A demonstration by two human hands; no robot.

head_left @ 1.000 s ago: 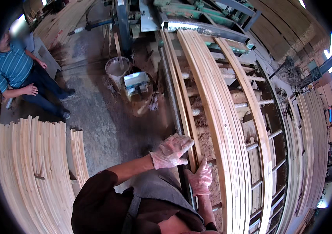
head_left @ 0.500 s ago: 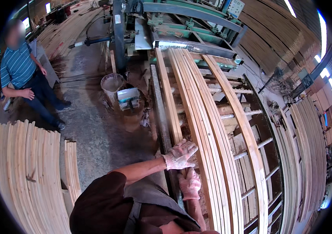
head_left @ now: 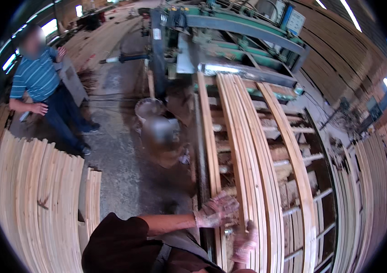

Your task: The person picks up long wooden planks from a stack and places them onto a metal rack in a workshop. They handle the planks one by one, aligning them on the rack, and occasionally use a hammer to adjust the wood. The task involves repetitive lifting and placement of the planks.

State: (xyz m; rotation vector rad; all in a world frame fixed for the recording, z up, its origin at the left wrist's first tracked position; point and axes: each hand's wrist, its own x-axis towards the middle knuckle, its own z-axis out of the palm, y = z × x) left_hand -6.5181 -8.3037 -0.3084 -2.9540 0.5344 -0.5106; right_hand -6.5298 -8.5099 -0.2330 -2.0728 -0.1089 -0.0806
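Note:
Both my hands wear pale, reddish-stained knit gloves. My left hand [head_left: 217, 210] lies open across a single long wood strip [head_left: 209, 141] on the left of the roller conveyor, its fingers stretched toward the right. Below it to the right, my right hand [head_left: 245, 243] is at the left edge of a bundle of long wood strips [head_left: 244, 168]; its fingers point up and apart, not wrapped round any strip. Farther right, another long board [head_left: 289, 143] lies by itself across the rollers. The far ends of the wood reach a green machine frame [head_left: 243, 79].
A person [head_left: 36, 82] in a striped blue shirt stands at the far left. Stacked strips [head_left: 39, 195] fill the near left, with more stacks [head_left: 361, 191] at the right. A bucket [head_left: 150, 109] stands on the floor beside the conveyor's dark side rail [head_left: 200, 168].
My right hand has left the single strip and moved right to the bundle's edge. My left hand stays over the single strip. The view has shifted, and the person's far hand has risen.

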